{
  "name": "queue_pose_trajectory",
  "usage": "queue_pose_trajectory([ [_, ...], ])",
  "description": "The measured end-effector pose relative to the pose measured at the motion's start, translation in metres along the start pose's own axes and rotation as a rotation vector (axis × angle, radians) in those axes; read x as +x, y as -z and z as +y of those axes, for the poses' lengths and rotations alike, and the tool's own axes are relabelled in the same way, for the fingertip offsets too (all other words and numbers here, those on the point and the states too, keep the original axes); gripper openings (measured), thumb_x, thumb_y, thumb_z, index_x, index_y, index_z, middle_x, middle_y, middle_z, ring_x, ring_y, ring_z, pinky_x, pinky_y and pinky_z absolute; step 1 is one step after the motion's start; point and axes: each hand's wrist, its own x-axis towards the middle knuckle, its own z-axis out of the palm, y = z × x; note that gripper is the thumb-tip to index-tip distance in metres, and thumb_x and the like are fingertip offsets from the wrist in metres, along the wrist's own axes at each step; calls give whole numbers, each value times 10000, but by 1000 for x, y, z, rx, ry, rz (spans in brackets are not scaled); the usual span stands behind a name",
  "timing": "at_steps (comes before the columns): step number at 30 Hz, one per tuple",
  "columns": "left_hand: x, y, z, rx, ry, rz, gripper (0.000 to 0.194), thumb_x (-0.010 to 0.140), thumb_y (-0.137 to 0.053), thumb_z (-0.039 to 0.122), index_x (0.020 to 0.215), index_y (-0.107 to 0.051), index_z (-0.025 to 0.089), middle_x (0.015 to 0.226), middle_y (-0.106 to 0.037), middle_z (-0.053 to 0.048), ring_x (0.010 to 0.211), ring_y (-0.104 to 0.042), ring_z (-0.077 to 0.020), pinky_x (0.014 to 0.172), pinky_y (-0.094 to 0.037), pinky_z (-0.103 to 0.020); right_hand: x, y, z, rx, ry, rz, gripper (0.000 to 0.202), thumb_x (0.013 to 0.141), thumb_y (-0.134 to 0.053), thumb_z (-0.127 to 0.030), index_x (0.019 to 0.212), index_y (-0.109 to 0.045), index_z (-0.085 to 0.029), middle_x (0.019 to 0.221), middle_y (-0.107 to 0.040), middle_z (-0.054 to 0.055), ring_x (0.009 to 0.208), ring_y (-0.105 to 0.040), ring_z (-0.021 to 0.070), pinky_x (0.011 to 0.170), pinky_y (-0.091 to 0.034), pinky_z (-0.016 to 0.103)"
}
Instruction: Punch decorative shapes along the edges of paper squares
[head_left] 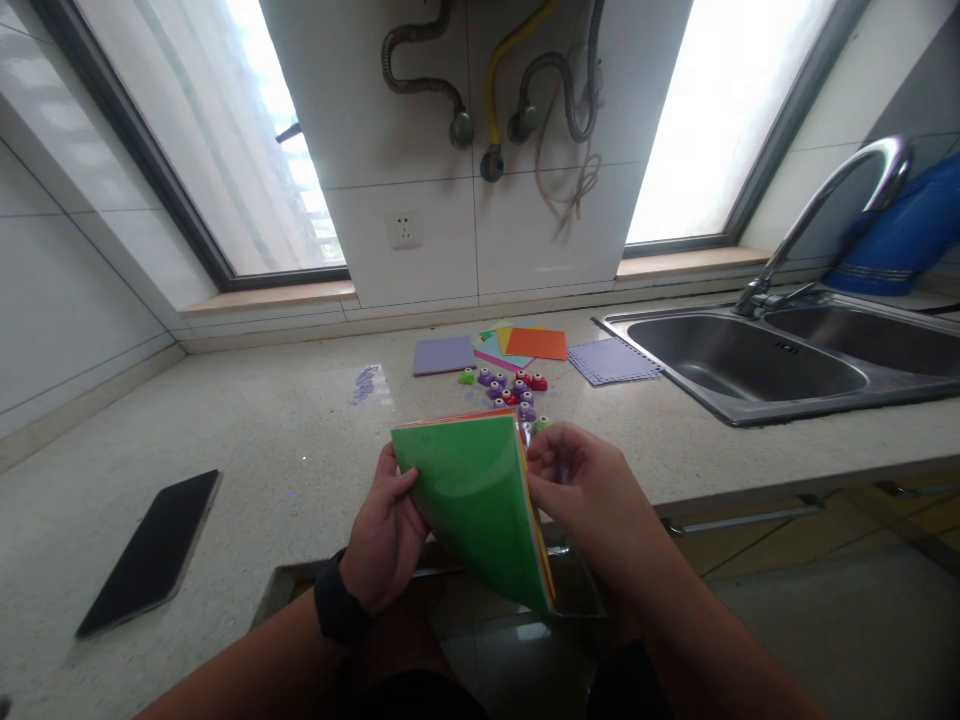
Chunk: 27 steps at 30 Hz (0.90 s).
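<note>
A stack of coloured paper (pixel 469 500), green on top with orange, white and yellow edges beneath, is held tilted over the counter's front edge. Clear plastic (pixel 585 592) shows along its right side, like a sleeve or bag. My left hand (pixel 390 530) grips the stack's left edge, thumb on the green face and fingers underneath. At the right edge, my right hand (pixel 574 475) is closed in a pinch at the plastic; its fingertips are partly hidden. Just beyond lie several small red, purple and green pieces (pixel 517 388) with white round tops, resembling craft punches.
Behind these lie a purple sheet stack (pixel 444 355), fanned coloured sheets (pixel 536 343) and a purple sheet with notched edges (pixel 611 361). A black tablet-like slab (pixel 154 550) rests at left. To the right are a steel sink (pixel 735 350), a faucet (pixel 825 200) and a blue object (pixel 896 235).
</note>
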Motion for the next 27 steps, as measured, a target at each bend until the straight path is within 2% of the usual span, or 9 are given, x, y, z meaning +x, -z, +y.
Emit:
queue_pose_trajectory([
  [5, 0, -2, 2, 51, -41, 12, 274, 929, -578, 212, 1199, -604, 252, 1201, -681, -49, 1073, -652, -219, 955, -555, -400, 3, 5, -3, 4, -45, 43, 141, 681, -735, -221, 786, -651, -181, 700, -678, 23, 639, -632, 170, 591, -503, 286],
  [8, 0, -5, 2, 62, -42, 16, 275, 928, -589, 227, 1202, -600, 253, 1222, -674, -55, 1115, -643, -241, 981, -543, -432, 0, 9, -5, -131, 6, 52, 99, 751, -719, -261, 801, -682, -183, 717, -704, 28, 657, -646, 180, 587, -488, 283],
  [11, 0, -6, 2, 62, -45, 20, 273, 929, -589, 224, 1200, -598, 252, 1230, -673, -55, 1133, -639, -246, 995, -535, -442, -1, 10, -5, -270, 84, 67, 139, 810, -701, -311, 739, -675, -195, 667, -685, 7, 624, -616, 165, 549, -440, 266],
  [15, 0, -6, 4, 50, -47, 25, 268, 936, -578, 211, 1201, -597, 248, 1233, -676, -54, 1125, -644, -239, 1005, -529, -438, -1, 7, -6, -270, 69, 88, 244, 833, -689, -348, 656, -624, -193, 583, -627, -12, 546, -538, 135, 493, -374, 248],
  [20, -1, -7, 5, 33, -49, 42, 266, 929, -594, 201, 1190, -600, 251, 1238, -677, -48, 1139, -644, -233, 1017, -518, -417, -3, 4, -11, -317, 94, 112, 350, 860, -657, -381, 588, -517, -209, 540, -567, -15, 533, -460, 128, 496, -340, 251],
  [27, 1, -7, 3, 23, -53, 41, 284, 940, -594, 208, 1221, -592, 249, 1288, -672, -59, 1150, -639, -202, 1004, -522, -354, -6, 5, -22, -336, 81, 75, 233, 874, -621, -323, 675, -636, -203, 621, -666, 34, 591, -562, 180, 547, -387, 284],
])
